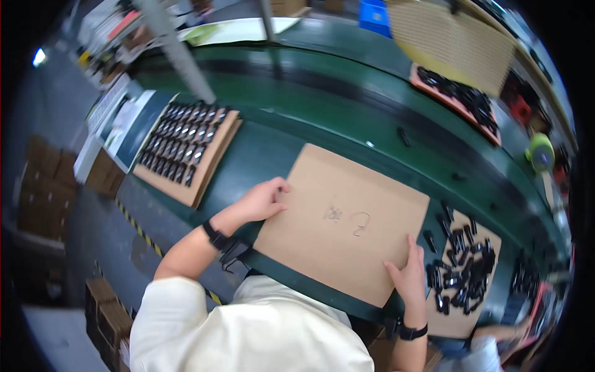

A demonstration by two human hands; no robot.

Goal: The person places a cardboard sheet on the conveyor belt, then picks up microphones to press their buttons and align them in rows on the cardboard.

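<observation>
Head view: from my remote seat I saw cardboard sheet over green table, between left hand and right hand, neither clearly nearer. Long axis ran hand to hand, sloping down rightward. Thumbs and fingers stood apart at opposite edges; couldn't tell if clamped. Sheet matte, nearly square, pen-marked. Beyond right hand: glossy, elongated black parts, heaped.

Factory workshop: green bench, stacked cartons.
</observation>
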